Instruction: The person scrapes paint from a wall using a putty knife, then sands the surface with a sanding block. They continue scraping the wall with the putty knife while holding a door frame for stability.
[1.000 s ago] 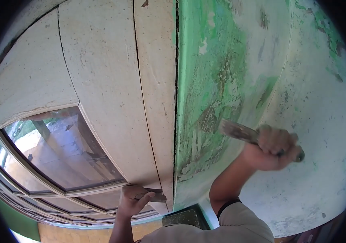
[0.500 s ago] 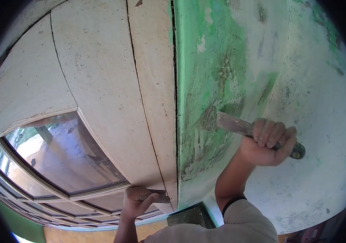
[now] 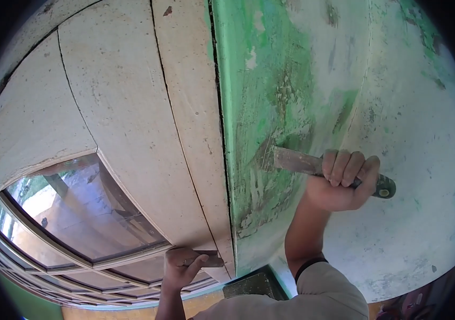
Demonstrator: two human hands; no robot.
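My right hand (image 3: 344,180) is closed around the dark handle of a paint scraper (image 3: 298,161). The wide, dusty blade points left, its end at a bare brownish patch on the green painted wall (image 3: 254,106). Whether the edge presses on the wall is hard to tell. Low on the left, my left hand (image 3: 182,266) is closed on a dark flat piece (image 3: 212,262) beside the edge of the cream wooden panel (image 3: 121,80). Its kind does not show clearly, as the fingers cover part of it.
A window with glass panes (image 3: 99,208) is set in the cream panel at left. A dark gap runs between panel and wall. Pale, stained plaster (image 3: 414,176) curves away at right. Near my body is a dark green-edged box-like thing (image 3: 254,287).
The view has shifted a little, so wall and panel slide left. The scraper lies flatter, its handle end tipped upward, with the blade end by the same patch. My left hand stays put.
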